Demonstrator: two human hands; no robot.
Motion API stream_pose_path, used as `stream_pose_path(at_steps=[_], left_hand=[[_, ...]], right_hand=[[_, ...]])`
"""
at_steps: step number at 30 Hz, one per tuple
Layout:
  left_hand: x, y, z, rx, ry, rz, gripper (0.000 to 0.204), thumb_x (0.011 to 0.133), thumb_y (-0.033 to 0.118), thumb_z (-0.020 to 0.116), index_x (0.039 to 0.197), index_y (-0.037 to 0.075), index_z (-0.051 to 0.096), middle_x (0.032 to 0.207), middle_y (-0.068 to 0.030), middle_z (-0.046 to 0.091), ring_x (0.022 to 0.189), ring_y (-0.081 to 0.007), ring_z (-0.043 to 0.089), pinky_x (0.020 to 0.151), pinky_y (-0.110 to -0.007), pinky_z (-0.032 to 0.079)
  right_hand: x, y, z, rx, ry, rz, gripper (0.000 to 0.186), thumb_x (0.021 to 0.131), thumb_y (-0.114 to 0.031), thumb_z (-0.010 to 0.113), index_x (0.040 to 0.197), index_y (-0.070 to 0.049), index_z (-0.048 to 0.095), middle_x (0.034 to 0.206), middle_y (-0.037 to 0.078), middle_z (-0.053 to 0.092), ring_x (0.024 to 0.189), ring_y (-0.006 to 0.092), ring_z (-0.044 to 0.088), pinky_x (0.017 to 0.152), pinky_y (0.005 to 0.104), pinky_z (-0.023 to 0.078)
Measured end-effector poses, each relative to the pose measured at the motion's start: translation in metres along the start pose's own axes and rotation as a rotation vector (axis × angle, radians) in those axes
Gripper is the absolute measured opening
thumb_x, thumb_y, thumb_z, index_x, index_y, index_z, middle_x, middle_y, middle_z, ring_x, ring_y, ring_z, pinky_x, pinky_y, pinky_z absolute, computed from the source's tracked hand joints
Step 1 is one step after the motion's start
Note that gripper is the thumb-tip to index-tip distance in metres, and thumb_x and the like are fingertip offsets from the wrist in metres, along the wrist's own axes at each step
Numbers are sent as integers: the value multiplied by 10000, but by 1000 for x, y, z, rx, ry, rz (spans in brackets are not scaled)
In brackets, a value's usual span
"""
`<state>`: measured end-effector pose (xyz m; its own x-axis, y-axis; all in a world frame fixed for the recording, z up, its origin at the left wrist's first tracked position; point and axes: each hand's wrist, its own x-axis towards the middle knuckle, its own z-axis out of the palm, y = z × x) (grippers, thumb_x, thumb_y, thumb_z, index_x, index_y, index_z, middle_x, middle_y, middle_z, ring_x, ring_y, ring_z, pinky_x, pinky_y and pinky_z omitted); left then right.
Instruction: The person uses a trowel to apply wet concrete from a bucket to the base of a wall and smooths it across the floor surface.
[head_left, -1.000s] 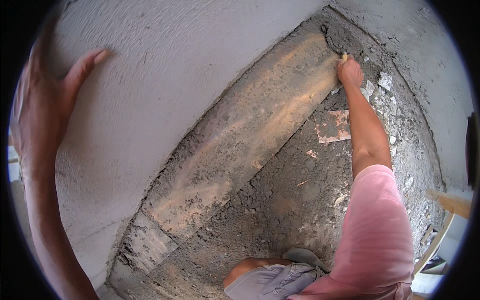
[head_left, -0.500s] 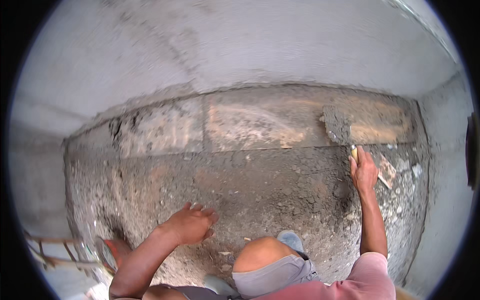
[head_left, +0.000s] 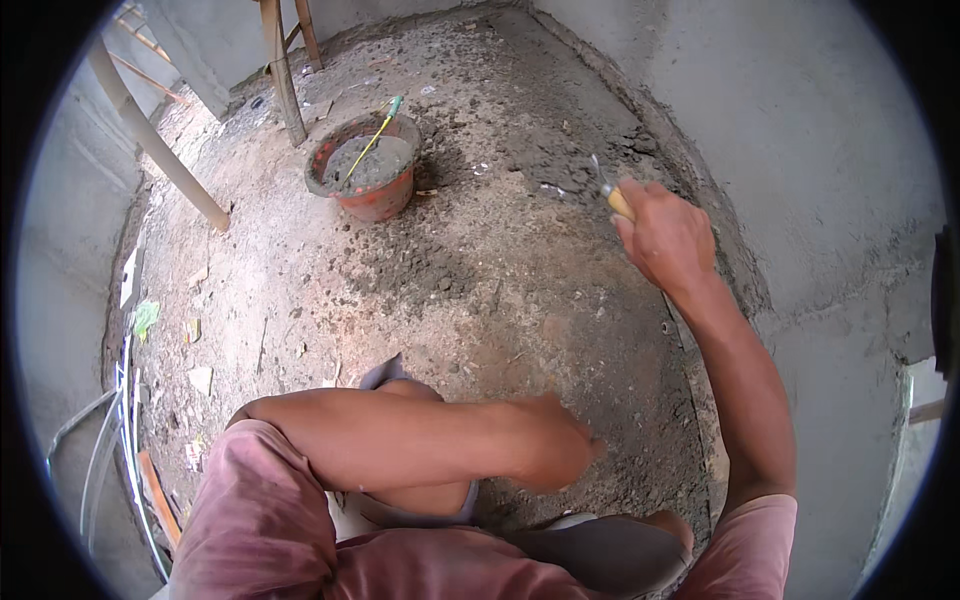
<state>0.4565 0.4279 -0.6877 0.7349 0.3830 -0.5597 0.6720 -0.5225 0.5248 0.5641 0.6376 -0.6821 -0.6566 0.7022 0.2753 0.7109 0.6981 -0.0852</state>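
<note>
My right hand [head_left: 668, 235] is closed round the pale wooden handle of a trowel [head_left: 620, 204], held out over the rough floor near the right-hand wall. The blade beyond the metal shank is hard to make out against the grey mortar. Across my lap reaches my left arm, its hand [head_left: 553, 442] above the floor beside my knees. That hand is blurred and its fingers are mostly hidden. Farther off to the left stands an orange bucket [head_left: 382, 203] of wet grey mortar, with a thin yellow rod with a green end [head_left: 372, 142] leaning in it.
Wooden posts [head_left: 285, 90] and a slanting pole [head_left: 165, 145] stand at the far left. Along the left wall lie pale pipes [head_left: 130, 450] and a wooden strip [head_left: 158, 490]. A grey plastered wall [head_left: 800, 170] runs along the right. Loose mortar [head_left: 425, 278] lies near the bucket.
My view has swung left, bringing the bucket and posts in. The trowel remains in my right hand; its mortar load is no longer plainly visible. My left arm now crosses my lap.
</note>
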Motion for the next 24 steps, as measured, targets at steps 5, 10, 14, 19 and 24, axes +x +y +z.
stream_pose_path(at_steps=[5,10,14,19,24], left_hand=[[5,12,-21,-8,-235,26,400,960,132,622,1326,-29,608,1172,-231,751,1080,-420,751,930,-536,600],[1,0,-6,-2,-87,84,342,965,185,657,1247,-7,638,1174,-227,746,1122,-407,739,957,-535,592],[-45,-30,-30,-104,-3,140,461,1003,311,673,1357,20,631,1255,-224,728,1188,-410,709,1009,-523,575],[-119,-276,-39,609,485,-582,727,1079,600,499,1659,175,391,1748,-88,342,1609,-292,327,1336,-567,194],[-251,-354,-94,608,90,-1590,798,1087,629,443,1708,146,306,1750,-16,371,1587,-264,374,1285,-575,269]], right_hand=[[164,-95,-15,-258,-98,-121,175,905,-97,662,941,-54,829,1033,188,802,941,384,785,782,490,628],[118,-57,6,-331,-180,-31,208,922,-99,646,1009,-54,829,1059,179,801,1027,362,782,865,463,621],[-41,16,42,-15,-377,264,278,925,-238,769,1143,-76,711,1029,234,752,1009,455,720,877,546,557],[-299,78,43,152,-532,798,353,869,-236,789,1154,-32,750,985,301,728,953,486,718,838,526,547],[-599,105,7,166,-147,1228,263,892,-186,710,1023,42,715,791,143,723,715,279,697,656,447,521]])
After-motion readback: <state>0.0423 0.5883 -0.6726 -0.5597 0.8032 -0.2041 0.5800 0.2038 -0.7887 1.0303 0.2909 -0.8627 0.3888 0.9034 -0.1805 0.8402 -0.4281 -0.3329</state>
